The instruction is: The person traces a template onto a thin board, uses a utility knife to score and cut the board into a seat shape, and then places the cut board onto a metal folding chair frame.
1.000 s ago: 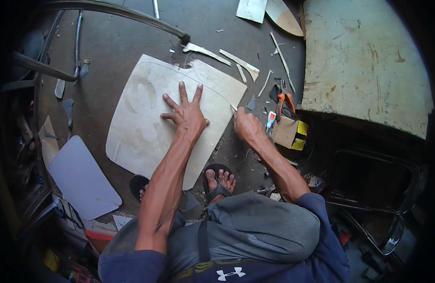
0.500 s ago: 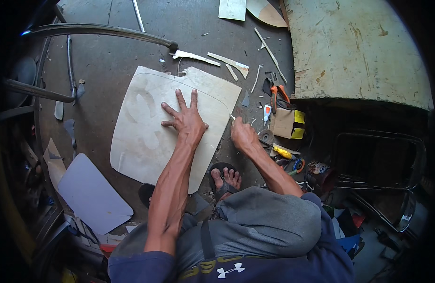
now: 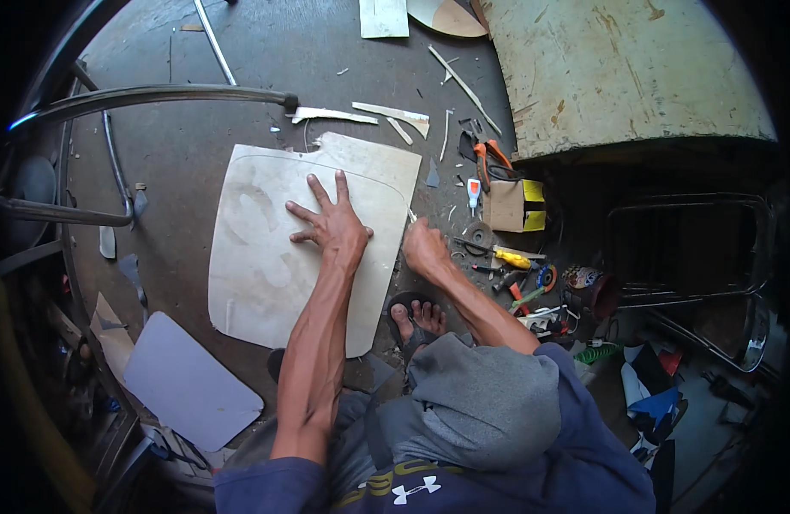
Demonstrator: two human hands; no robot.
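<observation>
A pale, thin wooden board with a curved pencil line near its far and right edges lies on the dark floor. Its far edge has a ragged notch. My left hand presses flat on it, fingers spread. At the board's right edge my right hand is closed, knuckles up. A small pale tip pokes out ahead of its fingers where the pencil line meets the edge. The rest of what it grips is hidden in the fist. My sandalled foot stands just below the board.
Right of my hand lie orange-handled pliers, a cardboard box, a yellow-handled screwdriver and a grinding disc. Wood offcuts lie beyond the board. A metal chair frame stands far left, a grey-white panel near left.
My right hand has come slightly nearer along the board's right edge. The view has shifted, and the board appears turned a little. My left hand stays spread on it.
</observation>
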